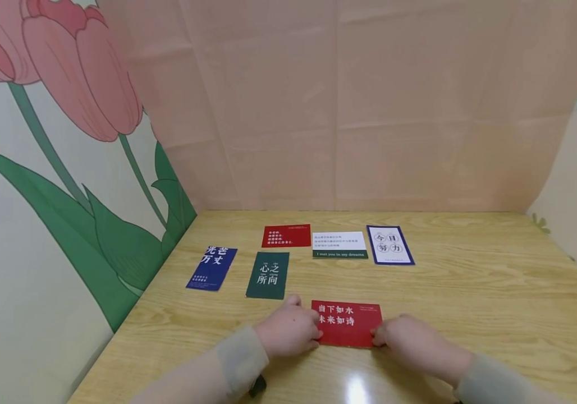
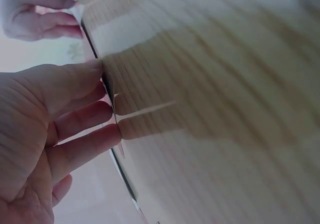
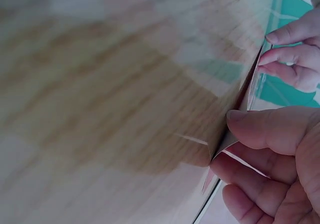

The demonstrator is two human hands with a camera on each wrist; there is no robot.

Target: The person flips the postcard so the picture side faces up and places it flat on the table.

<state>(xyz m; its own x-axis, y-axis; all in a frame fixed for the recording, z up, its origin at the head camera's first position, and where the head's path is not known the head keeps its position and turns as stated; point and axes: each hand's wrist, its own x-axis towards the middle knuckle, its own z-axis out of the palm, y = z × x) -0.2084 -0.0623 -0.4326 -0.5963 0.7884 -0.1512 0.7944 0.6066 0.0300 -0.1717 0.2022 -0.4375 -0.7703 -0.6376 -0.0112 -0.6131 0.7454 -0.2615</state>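
A red card (image 1: pixel 351 331) with white Chinese characters lies face up near the front of the table, lengthwise across. My left hand (image 1: pixel 291 328) holds its left edge between thumb and fingers. At the lower right corner, my right hand (image 1: pixel 415 342) pinches the card. In the right wrist view, the card's near edge (image 3: pixel 245 91) bends up slightly by the thumb of the right hand (image 3: pixel 280 154). The left wrist view has the left hand (image 2: pixel 65 114) close against the tabletop, its fingertips at the card's edge.
Behind the hands lie a blue card (image 1: pixel 211 269), a green card (image 1: pixel 268 286), another red card (image 1: pixel 285 235), a white-and-green card (image 1: pixel 340 238) and a blue-bordered white card (image 1: pixel 390 255). A pink cloth (image 1: pixel 369 112) hangs behind the wooden table (image 1: pixel 495 280); a tulip-painted wall (image 1: pixel 56 185) stands left.
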